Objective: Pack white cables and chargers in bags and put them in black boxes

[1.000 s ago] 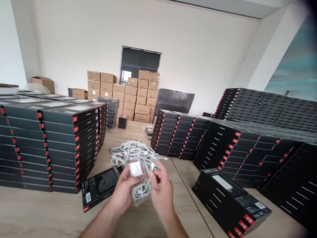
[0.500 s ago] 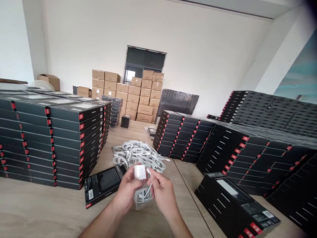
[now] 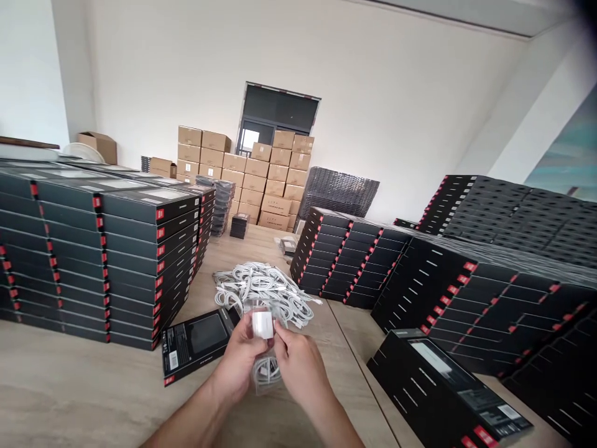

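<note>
My left hand (image 3: 240, 354) is closed around a white power adapter (image 3: 263, 325), thumb across its lower edge. My right hand (image 3: 298, 358) pinches the end of a white charging cable at the adapter's right side; the plug is hidden by the fingers. Below, between the hands, the coiled white cable (image 3: 267, 371) lies in a clear plastic tray (image 3: 263, 391). Just beyond the hands is a heap of coiled white cables (image 3: 261, 280). A flat black box (image 3: 198, 339) with a dark panel lies left of my left hand, partly hidden by it.
Tall stacks of black boxes with red tabs stand at the left (image 3: 130, 267) and the right (image 3: 448, 292). A nearer black box stack (image 3: 420, 386) sits at front right. Cardboard cartons (image 3: 254, 180) are piled by the far wall. A seam runs across the wooden table (image 3: 69, 392).
My right hand has brought the cable end from just off the adapter up against its right side, hiding the plug. The view has shifted slightly.
</note>
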Demonstrator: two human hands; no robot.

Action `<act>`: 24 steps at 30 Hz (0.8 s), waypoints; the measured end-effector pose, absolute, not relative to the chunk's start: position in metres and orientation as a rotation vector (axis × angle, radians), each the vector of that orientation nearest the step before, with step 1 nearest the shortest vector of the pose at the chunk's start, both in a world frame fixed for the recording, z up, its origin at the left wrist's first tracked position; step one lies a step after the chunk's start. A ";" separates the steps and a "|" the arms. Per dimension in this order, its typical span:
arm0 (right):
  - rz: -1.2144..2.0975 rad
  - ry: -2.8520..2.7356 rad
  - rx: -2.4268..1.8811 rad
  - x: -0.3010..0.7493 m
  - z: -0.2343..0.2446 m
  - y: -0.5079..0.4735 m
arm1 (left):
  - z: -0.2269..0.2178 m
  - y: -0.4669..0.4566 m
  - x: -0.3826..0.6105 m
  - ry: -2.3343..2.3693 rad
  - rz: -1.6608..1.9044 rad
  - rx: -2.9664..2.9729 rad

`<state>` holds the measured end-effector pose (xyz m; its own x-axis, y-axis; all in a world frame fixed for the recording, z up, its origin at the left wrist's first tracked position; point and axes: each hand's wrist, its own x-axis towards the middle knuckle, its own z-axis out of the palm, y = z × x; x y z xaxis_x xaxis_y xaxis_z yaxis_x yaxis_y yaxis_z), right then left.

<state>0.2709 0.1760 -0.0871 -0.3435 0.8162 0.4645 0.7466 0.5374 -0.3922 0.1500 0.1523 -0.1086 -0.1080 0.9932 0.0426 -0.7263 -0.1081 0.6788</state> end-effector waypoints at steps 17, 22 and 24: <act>0.951 -1.956 -0.890 0.291 -0.085 0.181 | -0.102 0.155 0.135 0.465 1.546 0.299; 0.895 -1.959 -0.849 0.274 -0.092 0.180 | -0.102 0.156 0.128 0.406 1.535 0.297; 0.881 -1.926 -0.834 0.272 -0.095 0.180 | -0.099 0.155 0.127 0.378 1.523 0.366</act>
<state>0.2717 0.1799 -0.0954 -0.4268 0.8060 0.4100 0.2164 0.5313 -0.8191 0.1265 0.1548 -0.0990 0.0136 0.9998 -0.0112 -0.8891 0.0172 0.4573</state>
